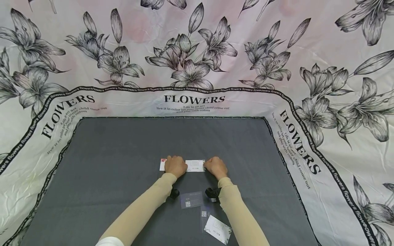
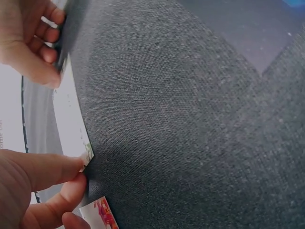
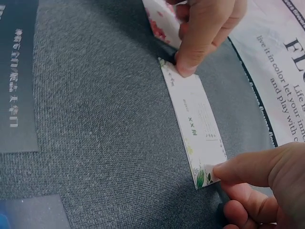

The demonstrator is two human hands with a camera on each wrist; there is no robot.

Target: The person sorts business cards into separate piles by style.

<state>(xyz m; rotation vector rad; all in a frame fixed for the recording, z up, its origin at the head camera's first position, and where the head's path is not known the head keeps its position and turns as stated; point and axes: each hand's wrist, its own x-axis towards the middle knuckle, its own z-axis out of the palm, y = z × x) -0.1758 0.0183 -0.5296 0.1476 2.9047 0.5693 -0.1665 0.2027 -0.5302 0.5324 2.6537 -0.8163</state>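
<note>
A white business card [image 1: 195, 165] with green leaf corners lies between the two hands. My left hand [image 1: 176, 165] pinches its left end between thumb and fingers, as the left wrist view shows. At the opposite end my right hand [image 1: 216, 167] pinches the leafy corner [image 3: 205, 176], thumb on top and fingers curled below. Printed text on the card [image 3: 193, 117] faces up. A second white card with red flowers [image 1: 162, 165] sits beside and partly behind the left hand; its red corner [image 2: 106, 212] shows under the left fingers.
Nearer the body, a see-through card [image 1: 191, 200] lies flat on the grey cloth [image 1: 123, 147]. Another see-through card [image 1: 204, 218] is partly covered by a leafy white card [image 1: 217, 229]. A black wrist camera [image 1: 212, 193] overhangs one more card. Flower-printed border cloth [image 1: 194, 102] surrounds the grey area.
</note>
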